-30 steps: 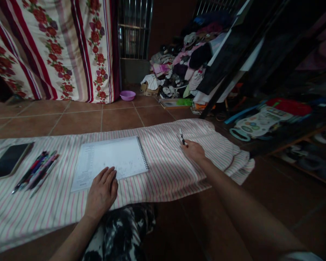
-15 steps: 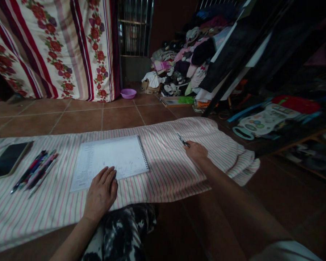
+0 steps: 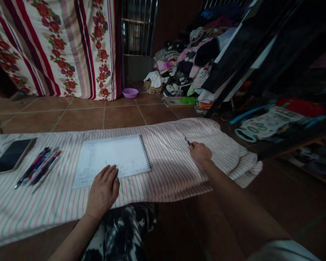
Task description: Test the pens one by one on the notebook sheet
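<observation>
A spiral-bound notebook lies on the striped cloth, its coil on the right side. My left hand rests flat on the notebook's near edge, fingers stretched out and holding nothing. Faint marks show on the page beside those fingertips. Right of the notebook, my right hand is closed around a pen, whose front end points up and to the left. The pen is over the cloth, apart from the notebook; whether it touches the cloth I cannot tell.
Several pens lie in a bundle left of the notebook, with a phone beyond them. On the tiled floor stand a purple basin and a heap of clothes. A colourful toy-like panel sits at the right.
The whole view has shifted slightly. My right hand, still with the pen, appears a little farther right and lower. My left hand stays on the notebook.
</observation>
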A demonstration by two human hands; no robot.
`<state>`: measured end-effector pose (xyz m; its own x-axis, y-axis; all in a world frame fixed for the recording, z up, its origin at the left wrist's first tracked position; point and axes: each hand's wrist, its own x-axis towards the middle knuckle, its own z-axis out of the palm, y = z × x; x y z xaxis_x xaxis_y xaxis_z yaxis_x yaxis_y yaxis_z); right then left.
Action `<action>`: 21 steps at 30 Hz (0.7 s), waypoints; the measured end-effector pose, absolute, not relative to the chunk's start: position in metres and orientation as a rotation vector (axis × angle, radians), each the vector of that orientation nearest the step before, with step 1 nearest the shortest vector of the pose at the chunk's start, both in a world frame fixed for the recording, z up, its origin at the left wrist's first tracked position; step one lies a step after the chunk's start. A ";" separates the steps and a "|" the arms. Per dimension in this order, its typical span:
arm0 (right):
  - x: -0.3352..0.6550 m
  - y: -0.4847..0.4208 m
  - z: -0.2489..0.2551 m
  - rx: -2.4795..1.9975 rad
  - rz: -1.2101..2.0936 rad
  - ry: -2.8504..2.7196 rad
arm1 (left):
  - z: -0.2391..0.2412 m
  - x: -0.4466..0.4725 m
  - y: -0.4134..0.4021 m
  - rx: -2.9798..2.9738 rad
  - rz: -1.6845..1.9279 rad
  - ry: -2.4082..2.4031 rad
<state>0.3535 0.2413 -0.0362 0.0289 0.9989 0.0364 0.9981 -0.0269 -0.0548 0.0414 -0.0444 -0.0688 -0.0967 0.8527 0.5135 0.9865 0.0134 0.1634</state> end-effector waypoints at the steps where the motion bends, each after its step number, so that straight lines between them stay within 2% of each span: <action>1: 0.353 0.240 -0.038 -2.205 0.005 -2.135 | -0.069 0.041 -0.044 -1.903 -0.713 -2.023; 13: 0.354 0.228 -0.041 -1.978 -0.171 -2.202 | -0.067 0.043 -0.045 -1.882 -0.770 -2.053; 17: 0.337 0.224 -0.042 -1.801 -0.257 -2.199 | -0.066 0.045 -0.045 -1.879 -0.774 -2.086; 21: 0.305 0.214 -0.042 -1.570 -0.195 -2.232 | -0.064 0.046 -0.044 -1.867 -0.761 -2.149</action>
<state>0.3047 0.2141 -0.0419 -0.2869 0.8702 0.4006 0.9265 0.3584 -0.1148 0.0462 -0.0443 -0.0643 -0.1858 0.8652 0.4658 0.9654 0.0725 0.2503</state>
